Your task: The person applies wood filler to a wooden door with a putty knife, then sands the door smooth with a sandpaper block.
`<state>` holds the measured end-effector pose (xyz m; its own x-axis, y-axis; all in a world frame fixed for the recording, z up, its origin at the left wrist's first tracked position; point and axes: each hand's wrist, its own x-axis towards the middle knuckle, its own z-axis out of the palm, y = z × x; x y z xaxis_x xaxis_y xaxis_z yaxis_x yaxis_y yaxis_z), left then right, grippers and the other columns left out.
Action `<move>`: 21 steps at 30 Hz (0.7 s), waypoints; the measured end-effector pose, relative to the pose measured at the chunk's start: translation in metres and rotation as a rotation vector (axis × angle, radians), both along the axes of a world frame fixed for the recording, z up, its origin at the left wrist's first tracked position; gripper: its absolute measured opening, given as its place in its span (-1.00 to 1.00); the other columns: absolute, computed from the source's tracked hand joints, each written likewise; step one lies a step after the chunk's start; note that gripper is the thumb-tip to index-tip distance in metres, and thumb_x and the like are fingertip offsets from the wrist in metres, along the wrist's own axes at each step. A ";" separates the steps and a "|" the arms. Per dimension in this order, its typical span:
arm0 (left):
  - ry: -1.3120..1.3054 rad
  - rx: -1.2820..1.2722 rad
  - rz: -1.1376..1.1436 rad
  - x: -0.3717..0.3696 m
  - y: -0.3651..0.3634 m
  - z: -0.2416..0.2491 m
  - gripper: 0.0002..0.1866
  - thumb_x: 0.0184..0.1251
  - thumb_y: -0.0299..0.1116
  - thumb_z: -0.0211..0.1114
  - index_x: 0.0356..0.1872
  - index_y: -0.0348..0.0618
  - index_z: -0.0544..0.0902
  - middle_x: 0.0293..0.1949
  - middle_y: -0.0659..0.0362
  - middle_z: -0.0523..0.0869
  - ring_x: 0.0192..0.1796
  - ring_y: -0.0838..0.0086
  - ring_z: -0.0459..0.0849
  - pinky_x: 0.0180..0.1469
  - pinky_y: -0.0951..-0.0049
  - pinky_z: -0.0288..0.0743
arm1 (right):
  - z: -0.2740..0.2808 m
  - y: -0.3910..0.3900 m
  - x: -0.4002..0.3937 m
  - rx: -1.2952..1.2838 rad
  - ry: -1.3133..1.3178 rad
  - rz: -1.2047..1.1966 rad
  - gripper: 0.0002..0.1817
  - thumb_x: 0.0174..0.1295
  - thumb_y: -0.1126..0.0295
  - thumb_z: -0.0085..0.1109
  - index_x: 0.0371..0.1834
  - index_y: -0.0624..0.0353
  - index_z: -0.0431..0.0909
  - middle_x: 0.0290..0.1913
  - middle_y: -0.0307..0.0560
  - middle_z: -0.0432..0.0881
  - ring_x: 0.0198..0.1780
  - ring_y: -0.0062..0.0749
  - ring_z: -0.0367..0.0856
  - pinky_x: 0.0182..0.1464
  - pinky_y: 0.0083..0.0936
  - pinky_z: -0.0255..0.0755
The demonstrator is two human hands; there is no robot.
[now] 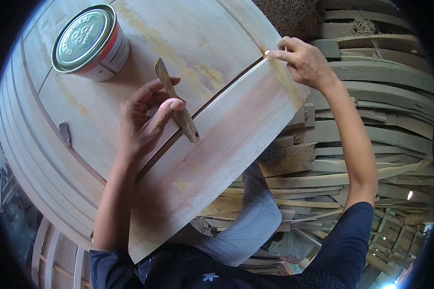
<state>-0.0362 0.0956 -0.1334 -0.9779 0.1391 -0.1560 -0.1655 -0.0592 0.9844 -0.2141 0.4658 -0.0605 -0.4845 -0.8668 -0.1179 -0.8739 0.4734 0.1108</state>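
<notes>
My left hand grips a worn flat wooden spatula between thumb and fingers, above the wooden panel. One end of the spatula is narrow and the other has a small hole. My right hand is at the panel's far right, its index finger stretched out to the end of a dark groove and the other fingers curled. Nothing shows in that hand. Yellowish filler streaks the pale curved wooden panel, and some lies near the right fingertip.
A green-lidded tin stands on the panel at upper left. Lower down lies a small dark flat tool. Curved wood pieces are stacked at the right. My bent leg is below the panel's edge.
</notes>
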 end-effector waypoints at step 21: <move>0.031 0.046 0.090 0.000 0.006 0.001 -0.60 0.48 -0.38 0.44 0.24 -0.32 0.66 -0.27 0.16 0.87 -0.14 0.57 0.81 0.06 0.46 0.64 | -0.001 0.008 0.020 0.157 0.182 -0.055 -0.43 0.21 0.54 0.29 0.29 -0.26 0.68 -0.07 -0.22 0.64 -0.07 -0.34 0.67 -0.01 -0.45 0.70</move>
<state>-0.0358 0.1015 -0.1325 -0.9910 0.0569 -0.1212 -0.1273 -0.1181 0.9848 -0.1937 0.4743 -0.0612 -0.5560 -0.8165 -0.1556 -0.8063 0.4843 0.3395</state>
